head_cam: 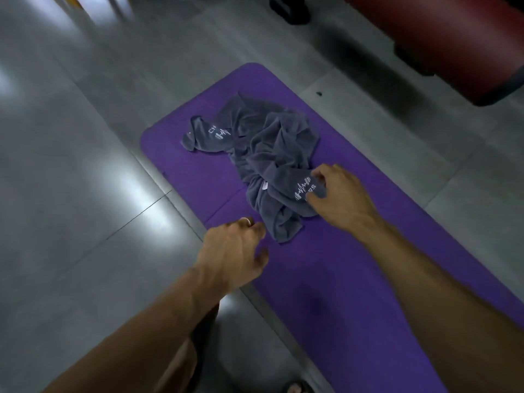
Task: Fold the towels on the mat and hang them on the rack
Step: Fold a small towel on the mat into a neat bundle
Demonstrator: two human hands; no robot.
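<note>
Grey towels (pixel 263 154) lie crumpled in heap on purple mat (pixel 340 279), toward mat's far end; none folded yet, rack not in view. Heap runs roughly 11 to 5 o'clock. Right hand (pixel 340 194) nearer: at heap's 4 o'clock edge, thumb and fingertips closing on corner with white logo, pinch looks begun. Left hand (pixel 235 251) at 7 o'clock, just short of nearest hem, fingers curled loose, holding nothing. No containers present. Grey tiled floor (pixel 85 165) around mat.
</note>
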